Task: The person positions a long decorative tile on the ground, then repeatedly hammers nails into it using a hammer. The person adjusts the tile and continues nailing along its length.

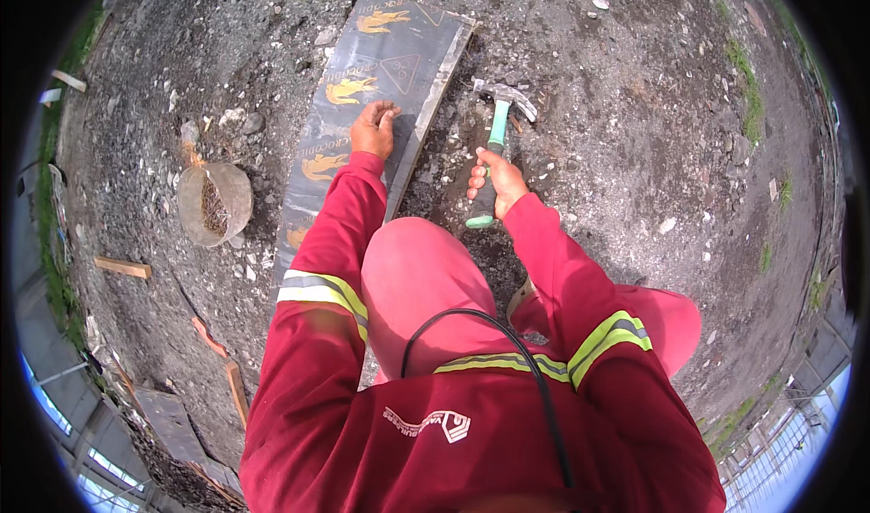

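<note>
A long dark panel (385, 53) with orange printed figures lies on the ground in front of me, its pale framed edge toward the right. My left hand (373, 130) rests over the panel near that edge. Its fingers are bent and pressed together, and whatever may be between them is too small to make out. To the right of the panel, my right hand (500, 182) is wrapped round the dark grip of a claw hammer (499, 125) with a green shaft. The hammer's metal head points away from me, above the dirt.
A cut-off translucent plastic container (234, 196) with nails stands left of the panel. Short wood pieces (123, 266) lie farther left, and another dark panel (170, 425) is at the lower left. Stones dot the rough ground (634, 150).
</note>
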The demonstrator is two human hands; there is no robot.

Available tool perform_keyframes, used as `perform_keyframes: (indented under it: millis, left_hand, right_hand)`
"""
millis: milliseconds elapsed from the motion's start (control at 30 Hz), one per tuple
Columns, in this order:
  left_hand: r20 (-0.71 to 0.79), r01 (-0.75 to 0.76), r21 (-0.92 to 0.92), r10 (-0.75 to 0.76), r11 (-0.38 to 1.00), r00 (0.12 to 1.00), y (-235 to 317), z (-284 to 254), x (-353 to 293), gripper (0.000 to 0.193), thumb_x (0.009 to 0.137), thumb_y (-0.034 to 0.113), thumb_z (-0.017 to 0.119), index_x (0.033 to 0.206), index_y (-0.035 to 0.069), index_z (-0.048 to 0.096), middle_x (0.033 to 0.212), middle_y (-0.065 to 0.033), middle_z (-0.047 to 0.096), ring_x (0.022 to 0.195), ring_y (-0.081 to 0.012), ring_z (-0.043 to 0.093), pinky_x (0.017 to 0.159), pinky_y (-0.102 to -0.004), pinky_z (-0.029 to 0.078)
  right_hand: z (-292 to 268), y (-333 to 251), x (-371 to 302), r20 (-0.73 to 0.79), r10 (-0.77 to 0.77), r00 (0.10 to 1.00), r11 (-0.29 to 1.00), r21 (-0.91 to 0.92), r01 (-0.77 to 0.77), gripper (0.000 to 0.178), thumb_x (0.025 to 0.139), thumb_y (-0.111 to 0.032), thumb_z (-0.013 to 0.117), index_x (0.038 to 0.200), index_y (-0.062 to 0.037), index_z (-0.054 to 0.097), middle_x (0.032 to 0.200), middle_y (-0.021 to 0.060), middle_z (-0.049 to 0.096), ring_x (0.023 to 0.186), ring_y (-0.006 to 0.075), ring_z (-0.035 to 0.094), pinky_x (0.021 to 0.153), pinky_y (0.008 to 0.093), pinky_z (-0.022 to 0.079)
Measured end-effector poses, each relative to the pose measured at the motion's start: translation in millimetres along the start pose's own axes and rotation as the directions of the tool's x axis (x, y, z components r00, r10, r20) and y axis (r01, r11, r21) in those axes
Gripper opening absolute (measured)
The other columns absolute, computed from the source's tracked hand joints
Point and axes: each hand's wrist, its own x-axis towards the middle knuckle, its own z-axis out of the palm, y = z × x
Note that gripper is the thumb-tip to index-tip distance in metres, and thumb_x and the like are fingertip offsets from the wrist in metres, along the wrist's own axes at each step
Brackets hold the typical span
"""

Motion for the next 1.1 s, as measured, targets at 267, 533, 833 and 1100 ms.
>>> perform_keyframes:
  millis: [267, 533, 833, 1100]
  left_hand:
    - [-0.083, -0.095, 0.381, 0.136, 0.920, 0.987, 0.0, 56.3, 35.4, 0.014, 0.080, 0.016, 0.068, 0.091, 0.008, 0.069, 0.084, -0.0103, 0.068, 0.076, -0.0205, 0.066, 0.071, -0.0312, 0.050]
    - [-0.151, -0.172, 0.522, 0.289, 0.835, 0.945, -7.9, 74.8, 31.7, 0.018, 0.077, 0.025, 0.070, 0.088, 0.011, 0.070, 0.081, -0.0107, 0.068, 0.076, -0.0276, 0.064, 0.071, -0.0362, 0.049]
    - [-0.160, -0.139, 0.517, 0.255, 0.844, 0.954, 7.3, 74.5, 24.3, 0.011, 0.077, 0.024, 0.069, 0.085, 0.016, 0.070, 0.084, -0.0048, 0.067, 0.085, -0.0266, 0.059, 0.076, -0.0388, 0.044]
    - [-0.143, -0.200, 0.583, 0.342, 0.788, 0.929, 0.9, 79.1, 23.4, 0.010, 0.077, 0.022, 0.069, 0.083, 0.014, 0.066, 0.085, -0.0020, 0.066, 0.087, -0.0242, 0.058, 0.076, -0.0392, 0.041]
  right_hand:
    - [-31.3, 9.6, -17.8, 0.021, 0.099, 0.995, 0.975, -0.204, -0.092, 0.022, 0.089, -0.028, 0.059, 0.082, -0.0108, 0.046, 0.059, -0.0020, 0.044, 0.045, 0.0108, 0.045, 0.041, 0.0301, 0.040]
    - [-70.0, 8.8, -37.2, 0.052, -0.433, 0.900, 0.479, -0.832, 0.279, 0.018, 0.086, -0.020, 0.060, 0.083, -0.0031, 0.055, 0.063, 0.0036, 0.055, 0.047, 0.0152, 0.053, 0.043, 0.0305, 0.043]
    - [-51.4, -11.4, -50.2, 0.133, -0.505, 0.853, 0.570, -0.690, 0.445, 0.014, 0.085, -0.011, 0.063, 0.088, -0.0024, 0.052, 0.060, -0.0007, 0.053, 0.047, 0.0067, 0.051, 0.043, 0.0231, 0.042]
    - [-29.8, -12.3, -38.5, 0.181, -0.599, 0.780, 0.307, -0.848, 0.432, 0.016, 0.083, -0.018, 0.065, 0.080, -0.0030, 0.058, 0.057, 0.0045, 0.057, 0.047, 0.0110, 0.052, 0.048, 0.0298, 0.042]
